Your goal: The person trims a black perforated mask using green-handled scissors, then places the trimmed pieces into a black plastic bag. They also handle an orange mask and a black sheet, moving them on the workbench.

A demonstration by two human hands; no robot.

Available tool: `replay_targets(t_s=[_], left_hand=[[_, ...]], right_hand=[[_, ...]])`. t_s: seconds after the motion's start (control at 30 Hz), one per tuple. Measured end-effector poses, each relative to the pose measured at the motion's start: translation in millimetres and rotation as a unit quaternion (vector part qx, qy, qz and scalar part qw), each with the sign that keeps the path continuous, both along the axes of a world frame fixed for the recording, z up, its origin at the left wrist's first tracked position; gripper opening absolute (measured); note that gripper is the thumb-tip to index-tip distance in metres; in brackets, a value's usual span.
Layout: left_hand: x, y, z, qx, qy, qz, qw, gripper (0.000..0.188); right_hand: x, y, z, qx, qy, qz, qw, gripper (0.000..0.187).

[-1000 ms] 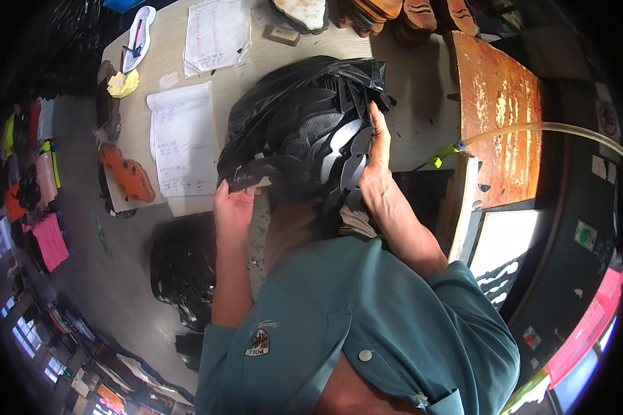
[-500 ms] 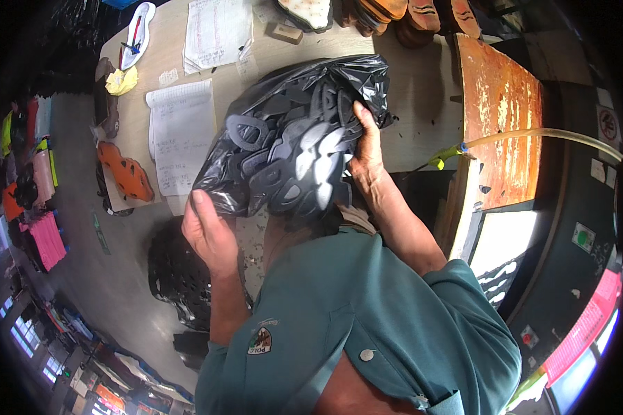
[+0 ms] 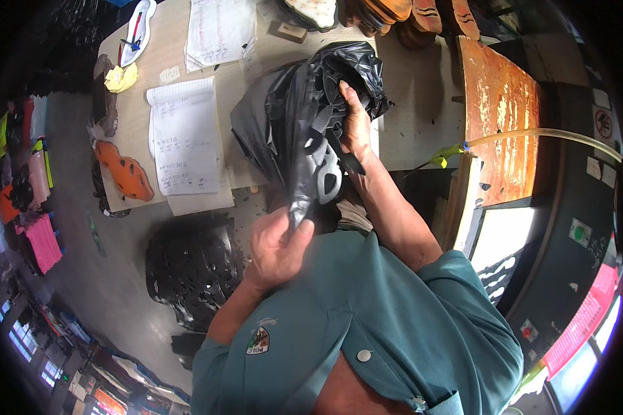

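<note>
Fingers [image 3: 298,237] of my left hand [image 3: 277,252] are pressed together, with the edge of the black bag [image 3: 273,131] pinched between them, at its near end. Of my right hand [image 3: 357,128], one digit lies against the dark pieces in the bag's mouth; the others are hidden, so I cannot tell how tightly they close.

Largest is the pale table [image 3: 415,76], and the bag is held over its near edge. It is longest from the far side, a little to the right, toward my body; its mouth faces me and to my right. My green shirt [image 3: 291,304] is just on the near side of the bag. To the right of the bag, well apart, stands a worn orange-brown board [image 3: 502,117]. A shiny black plastic bundle [image 3: 190,270] is on the floor, to the bag's near left.

Left of the bag lies an open notebook [image 3: 180,138] with lines of handwriting, too small for me to read. Beyond the bag, to the left, a written sheet [image 3: 220,31] lies flat. Farther left than the notebook is an orange piece [image 3: 124,173]. Nearer than the bag, my shirt's badge [image 3: 259,341] carries an emblem and letters. One grey looped piece [image 3: 320,182] shows at the bag's mouth.
</note>
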State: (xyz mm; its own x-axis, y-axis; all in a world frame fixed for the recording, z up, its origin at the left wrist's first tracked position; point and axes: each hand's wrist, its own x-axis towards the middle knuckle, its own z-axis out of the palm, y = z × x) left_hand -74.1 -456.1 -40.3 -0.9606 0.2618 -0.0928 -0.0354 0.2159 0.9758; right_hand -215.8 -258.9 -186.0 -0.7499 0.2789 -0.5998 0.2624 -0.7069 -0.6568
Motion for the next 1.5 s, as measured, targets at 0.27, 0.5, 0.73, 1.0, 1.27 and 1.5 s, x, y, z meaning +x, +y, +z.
replay_targets(t_s=[0.27, 0.5, 0.73, 1.0, 1.27, 1.5], left_hand=[[-13.1, -4.1, -23.7, 0.22, -0.126, 0.306, 0.918, 0.02], [-19.5, -18.6, -31.4, 0.391, -0.138, 0.273, 0.868, 0.029], [-6.6, -19.1, -32.9, 0.16, -0.109, 0.15, 0.969, 0.018], [-4.3, -47.5, -77.3, -0.083, 0.007, 0.025, 0.996, 0.024], [5.0, -34.6, -59.3, 0.061, -0.183, -0.018, 0.981, 0.015], [-4.8, -37.0, -27.5, 0.373, -0.219, 0.057, 0.9, 0.022]], right_hand=[[0.4, 4.4, 12.7, -0.06, 0.017, 0.11, 0.992, 0.048], [52.0, 11.9, 33.9, 0.07, 0.038, 0.259, 0.963, 0.063], [58.3, -5.2, 59.6, 0.071, -0.024, 0.199, 0.977, 0.049], [24.4, 27.6, 91.5, -0.053, -0.081, 0.181, 0.979, 0.02], [25.2, -33.3, 82.9, -0.21, 0.005, 0.087, 0.974, 0.021], [32.5, -54.7, 78.9, -0.101, -0.02, 0.086, 0.991, 0.036]])
